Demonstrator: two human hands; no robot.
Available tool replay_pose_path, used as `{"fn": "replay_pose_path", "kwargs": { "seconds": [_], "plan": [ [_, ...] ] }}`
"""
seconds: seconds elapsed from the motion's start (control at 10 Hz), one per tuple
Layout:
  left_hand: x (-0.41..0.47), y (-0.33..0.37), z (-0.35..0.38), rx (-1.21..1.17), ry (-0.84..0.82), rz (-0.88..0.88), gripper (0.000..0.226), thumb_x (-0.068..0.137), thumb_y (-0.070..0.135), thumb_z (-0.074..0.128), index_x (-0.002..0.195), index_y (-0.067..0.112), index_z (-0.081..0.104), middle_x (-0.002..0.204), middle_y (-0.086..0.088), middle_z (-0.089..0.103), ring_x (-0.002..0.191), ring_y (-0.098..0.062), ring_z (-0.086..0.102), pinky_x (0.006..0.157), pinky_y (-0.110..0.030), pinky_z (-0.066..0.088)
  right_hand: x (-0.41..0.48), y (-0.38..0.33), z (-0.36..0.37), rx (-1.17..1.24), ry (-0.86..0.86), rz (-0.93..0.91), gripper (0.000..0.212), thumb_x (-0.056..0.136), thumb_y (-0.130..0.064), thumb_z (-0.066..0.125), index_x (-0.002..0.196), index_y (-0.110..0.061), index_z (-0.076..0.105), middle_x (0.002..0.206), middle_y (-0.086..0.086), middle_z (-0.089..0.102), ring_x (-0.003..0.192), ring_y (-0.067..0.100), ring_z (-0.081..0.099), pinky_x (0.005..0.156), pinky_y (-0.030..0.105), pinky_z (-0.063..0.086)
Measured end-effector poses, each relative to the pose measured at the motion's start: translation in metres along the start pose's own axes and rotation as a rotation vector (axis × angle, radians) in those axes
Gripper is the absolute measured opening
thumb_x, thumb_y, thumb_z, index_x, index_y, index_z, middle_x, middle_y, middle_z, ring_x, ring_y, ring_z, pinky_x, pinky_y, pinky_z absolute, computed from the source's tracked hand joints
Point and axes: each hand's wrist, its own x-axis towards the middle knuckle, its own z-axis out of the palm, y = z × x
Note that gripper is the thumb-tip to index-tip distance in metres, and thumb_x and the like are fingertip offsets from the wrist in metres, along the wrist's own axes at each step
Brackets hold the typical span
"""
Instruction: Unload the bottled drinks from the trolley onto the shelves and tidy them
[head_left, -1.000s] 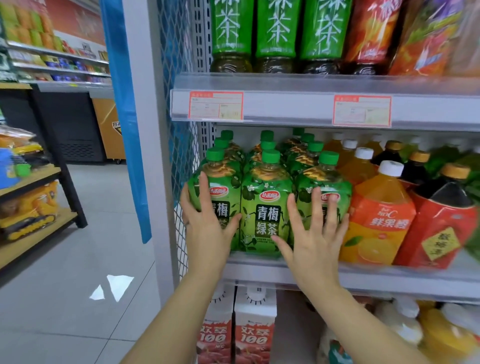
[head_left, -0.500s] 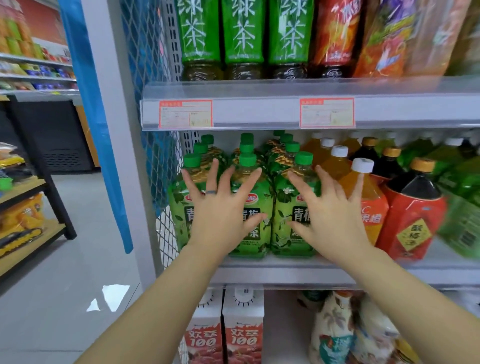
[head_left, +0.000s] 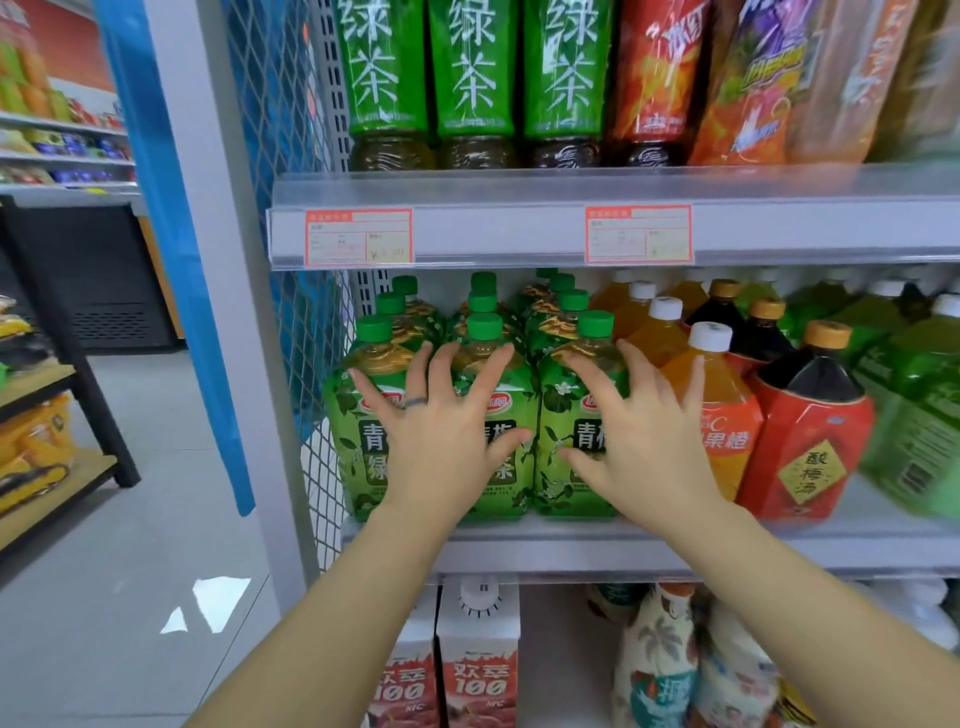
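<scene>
Head: green "青梅" bottles (head_left: 519, 410), "酸梅汤" bottle (head_left: 810, 441)

- Tea bottles (head_left: 358, 415) stand in rows at the left end of the middle shelf (head_left: 571, 551).
- Juice bottles (head_left: 727, 410) stand just right of them.
- The left hand (head_left: 441, 441) and right hand (head_left: 644, 447) touch the front row.
- Cartons (head_left: 478, 670) stand below.

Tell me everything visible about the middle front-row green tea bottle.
The middle green tea bottle is clear plastic with a green screw cap, amber liquid at its shoulder and a leaf-printed green sleeve bearing Chinese characters. It stands upright at the front edge of the shelf, flanked closely by identical bottles. The left hand lies spread across its front.
</scene>
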Motion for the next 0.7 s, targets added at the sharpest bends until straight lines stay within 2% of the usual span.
{"fn": "replay_pose_path", "kwargs": {
  "seconds": [0.1,0.2,0.3,0.4,0.5,0.6,0.7],
  "plan": [
    [-0.001,-0.001,0.002,0.013,-0.002,0.007,0.076,0.072,0.071,0.047,0.139,0.037,0.038,0.134,-0.017,0.05,0.129,-0.035,0.043,0.094,-0.077,0.0,-0.001,-0.008,0.005,0.017,-0.018,0.037,0.09,0.06,-0.053,0.075,0.138,-0.029,0.036,0.14,0.027,0.037,0.124,0.042,0.044,0.107,0.062,0.017],
    [-0.002,-0.001,0.001,0.023,-0.01,0.015,0.075,0.077,0.071,0.041,0.142,0.036,0.033,0.138,-0.017,0.046,0.131,-0.035,0.04,0.096,-0.076,0.001,-0.005,-0.006,0.01,0.057,0.02,0.018,0.093,0.066,-0.046,0.077,0.143,-0.027,0.03,0.146,0.03,0.026,0.133,0.045,0.032,0.11,0.058,0.016],
    [-0.014,-0.002,0.008,-0.021,0.087,0.048,0.066,0.082,0.06,0.045,0.141,0.033,0.034,0.145,-0.015,0.036,0.134,-0.032,0.033,0.102,-0.07,0.0,-0.018,-0.008,0.02,0.254,0.145,0.016,0.075,0.078,-0.026,0.071,0.143,-0.021,0.034,0.15,0.027,0.02,0.14,0.04,0.018,0.115,0.049,0.011],
    [-0.041,0.0,0.026,-0.146,0.241,0.08,0.05,0.086,0.037,0.056,0.134,0.029,0.041,0.145,-0.01,0.027,0.135,-0.029,0.03,0.11,-0.063,0.004,-0.043,-0.017,0.045,0.416,0.318,0.004,0.046,0.083,-0.012,0.061,0.129,-0.013,0.052,0.148,0.02,0.027,0.139,0.035,0.02,0.117,0.042,0.016],
    [-0.073,-0.001,0.053,-0.225,0.269,0.125,0.043,0.085,0.023,0.06,0.126,0.025,0.048,0.138,-0.008,0.03,0.131,-0.028,0.033,0.111,-0.062,0.013,-0.074,-0.028,0.077,0.444,0.361,0.024,0.034,0.081,-0.008,0.063,0.114,-0.014,0.062,0.133,0.012,0.04,0.126,0.032,0.039,0.107,0.042,0.03],
    [-0.104,-0.002,0.081,-0.246,0.23,0.143,0.034,0.086,0.019,0.059,0.119,0.025,0.054,0.131,-0.005,0.037,0.125,-0.028,0.038,0.11,-0.062,0.019,-0.1,-0.033,0.101,0.432,0.311,0.061,0.027,0.08,-0.009,0.065,0.106,-0.014,0.067,0.115,0.009,0.053,0.106,0.029,0.051,0.094,0.039,0.036],
    [-0.117,-0.002,0.082,-0.256,0.139,0.101,0.031,0.088,0.022,0.056,0.119,0.023,0.058,0.125,-0.004,0.039,0.122,-0.028,0.04,0.11,-0.061,0.019,-0.101,-0.032,0.102,0.415,0.223,0.049,0.022,0.082,-0.01,0.065,0.103,-0.014,0.069,0.1,0.01,0.062,0.095,0.029,0.053,0.087,0.041,0.039]
  ]
}}
